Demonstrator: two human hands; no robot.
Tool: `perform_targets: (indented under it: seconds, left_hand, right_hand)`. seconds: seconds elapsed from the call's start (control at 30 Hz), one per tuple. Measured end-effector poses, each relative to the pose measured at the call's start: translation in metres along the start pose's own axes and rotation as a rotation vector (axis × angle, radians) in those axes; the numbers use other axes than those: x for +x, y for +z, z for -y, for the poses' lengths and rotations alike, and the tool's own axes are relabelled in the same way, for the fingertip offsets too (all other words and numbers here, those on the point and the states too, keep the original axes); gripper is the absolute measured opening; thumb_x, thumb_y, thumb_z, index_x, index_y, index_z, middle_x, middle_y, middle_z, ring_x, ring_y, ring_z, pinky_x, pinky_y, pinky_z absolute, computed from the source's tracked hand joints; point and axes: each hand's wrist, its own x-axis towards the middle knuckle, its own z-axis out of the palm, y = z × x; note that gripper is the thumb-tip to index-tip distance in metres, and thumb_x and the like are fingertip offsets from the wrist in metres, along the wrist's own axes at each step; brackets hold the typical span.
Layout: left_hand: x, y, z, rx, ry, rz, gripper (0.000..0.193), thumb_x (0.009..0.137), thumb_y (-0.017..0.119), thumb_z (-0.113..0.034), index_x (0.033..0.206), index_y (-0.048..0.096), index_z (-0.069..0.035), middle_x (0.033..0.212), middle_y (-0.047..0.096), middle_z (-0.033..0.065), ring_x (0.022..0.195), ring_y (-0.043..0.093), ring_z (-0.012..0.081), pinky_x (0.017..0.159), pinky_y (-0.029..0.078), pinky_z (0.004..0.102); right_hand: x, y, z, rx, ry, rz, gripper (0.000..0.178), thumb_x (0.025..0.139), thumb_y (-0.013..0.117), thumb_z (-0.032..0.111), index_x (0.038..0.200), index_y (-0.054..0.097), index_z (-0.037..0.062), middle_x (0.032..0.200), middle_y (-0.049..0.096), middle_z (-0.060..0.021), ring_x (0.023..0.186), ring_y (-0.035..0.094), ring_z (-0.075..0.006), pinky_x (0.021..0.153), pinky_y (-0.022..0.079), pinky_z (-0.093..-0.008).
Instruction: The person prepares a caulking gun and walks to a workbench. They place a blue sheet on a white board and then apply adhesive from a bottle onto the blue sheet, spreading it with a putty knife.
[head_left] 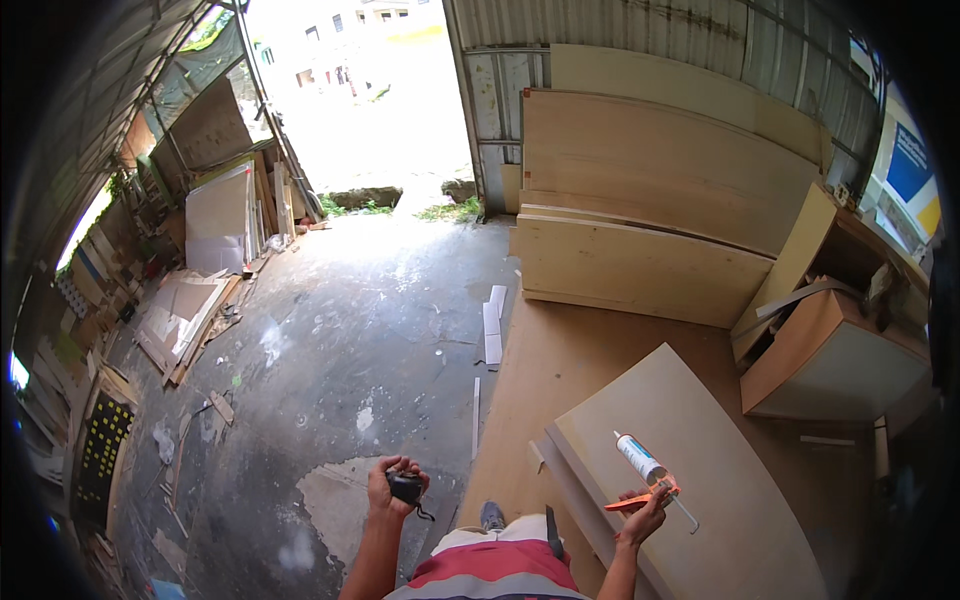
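My left hand (383, 486) is wrapped round a compact black tape measure (405, 487) with a strap dangling from it, held over the concrete floor. On the other side, my right hand (645, 517) grips an orange caulking gun (624, 503) by its handle. A white sealant tube (638, 456) lies in the gun, its nozzle tilted up and away to the left, while the bent rod sticks out at the back. Below the gun is a large pale board (700, 480), lying on top of other boards.
Large plywood panels (650, 150) lean on the metal wall at the far right. A wooden cabinet (840, 355) stands right of the board. White strips (492, 325) lie on the concrete floor (400, 300). Scrap boards (190, 315) are piled at left, near a bright doorway (370, 100).
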Motion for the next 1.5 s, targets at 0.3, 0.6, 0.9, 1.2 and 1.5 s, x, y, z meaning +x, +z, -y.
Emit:
perform_targets:
  seconds: [0.3,0.6,0.9,1.2,1.5]
  left_hand:
    - [0.172,0.242,0.023,0.396,-0.349,0.364,0.018,0.091,0.061,-0.017,0.097,0.062,0.0,0.078,0.068,0.0141,0.065,0.065,0.0239,0.07,0.054,0.0377]
    - [0.349,0.411,0.048,0.689,-0.528,0.302,0.017,0.092,0.059,-0.016,0.097,0.06,0.0,0.076,0.066,0.0112,0.06,0.063,0.0221,0.067,0.054,0.0368]
    - [0.518,0.535,0.112,0.865,-0.603,0.262,0.016,0.091,0.057,-0.018,0.096,0.062,-0.003,0.074,0.064,0.0065,0.064,0.06,0.0199,0.065,0.05,0.035]
    - [0.676,0.677,0.296,1.108,-0.879,0.355,0.015,0.092,0.059,-0.02,0.094,0.064,-0.006,0.072,0.063,0.0045,0.064,0.061,0.0197,0.066,0.051,0.0353]
    - [0.712,0.858,0.606,1.284,-0.939,0.761,0.014,0.09,0.063,-0.016,0.095,0.063,-0.003,0.07,0.062,0.0085,0.062,0.061,0.0236,0.065,0.051,0.0399]
  right_hand:
    - [0.077,0.085,-0.012,0.099,-0.024,-0.409,0.081,0.103,0.039,0.062,0.119,0.052,-0.0172,0.106,0.065,-0.029,0.093,0.071,-0.0364,0.079,0.064,-0.0449]
    - [0.224,0.248,-0.003,0.394,-0.086,-0.701,0.091,0.1,0.039,0.067,0.133,0.043,-0.0177,0.121,0.06,-0.0341,0.107,0.068,-0.0419,0.09,0.059,-0.0501]
    - [0.298,0.316,0.049,0.256,-0.159,-0.896,0.088,0.099,0.045,0.065,0.126,0.045,-0.0188,0.112,0.063,-0.0331,0.097,0.071,-0.0413,0.084,0.062,-0.0487]
    - [0.386,0.324,0.017,0.772,-0.254,-1.364,0.076,0.103,0.039,0.061,0.126,0.054,-0.0097,0.111,0.067,-0.0205,0.102,0.069,-0.0339,0.09,0.061,-0.0463]
    - [0.44,0.327,0.03,0.774,-0.561,-1.939,0.083,0.099,0.035,0.071,0.108,0.064,-0.0064,0.102,0.068,-0.0187,0.098,0.067,-0.0305,0.093,0.058,-0.0448]
